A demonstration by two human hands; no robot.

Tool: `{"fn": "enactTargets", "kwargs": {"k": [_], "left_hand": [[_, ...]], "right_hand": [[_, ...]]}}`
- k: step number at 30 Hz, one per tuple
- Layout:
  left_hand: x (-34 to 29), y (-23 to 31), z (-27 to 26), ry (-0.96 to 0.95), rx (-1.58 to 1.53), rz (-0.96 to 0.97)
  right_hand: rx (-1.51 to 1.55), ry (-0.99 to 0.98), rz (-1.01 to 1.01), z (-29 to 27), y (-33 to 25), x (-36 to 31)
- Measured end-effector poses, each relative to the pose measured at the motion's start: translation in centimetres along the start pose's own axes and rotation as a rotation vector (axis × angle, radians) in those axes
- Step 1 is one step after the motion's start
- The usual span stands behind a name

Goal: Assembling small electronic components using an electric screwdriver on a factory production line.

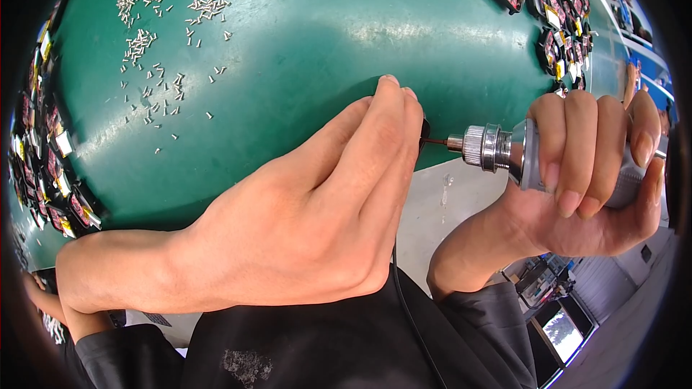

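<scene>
My right hand is wrapped round a grey electric screwdriver with a silver collar, held level and pointing left. Its thin bit reaches the edge of a black piece in my left hand. Those left fingers are pressed together around the piece and hide nearly all of it, so its kind does not show. A thin black cable runs down from beneath the left hand across my dark shirt.
Loose small screws lie scattered on the green table at the far left. Black housings with red boards and yellow tape stand grouped at the far right. More such housings line the left edge.
</scene>
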State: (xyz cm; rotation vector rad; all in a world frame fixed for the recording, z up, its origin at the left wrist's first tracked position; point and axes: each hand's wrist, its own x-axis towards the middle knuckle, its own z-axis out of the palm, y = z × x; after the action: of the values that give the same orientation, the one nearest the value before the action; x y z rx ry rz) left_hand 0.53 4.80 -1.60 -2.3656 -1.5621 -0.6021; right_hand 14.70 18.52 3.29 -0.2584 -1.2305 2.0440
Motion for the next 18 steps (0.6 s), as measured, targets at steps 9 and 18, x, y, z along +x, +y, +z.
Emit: {"fn": "enactTargets", "kwargs": {"k": [9, 18], "left_hand": [[-0.12, 0.05, 0.22, 0.016, -0.019, -0.002], [-0.2, 0.03, 0.2, 0.022, -0.005, -0.004]], "right_hand": [[-0.019, -0.012, 0.002, -0.12, 0.03, 0.06], [-0.004, -0.001, -0.02, 0.05, 0.18, 0.1]]}}
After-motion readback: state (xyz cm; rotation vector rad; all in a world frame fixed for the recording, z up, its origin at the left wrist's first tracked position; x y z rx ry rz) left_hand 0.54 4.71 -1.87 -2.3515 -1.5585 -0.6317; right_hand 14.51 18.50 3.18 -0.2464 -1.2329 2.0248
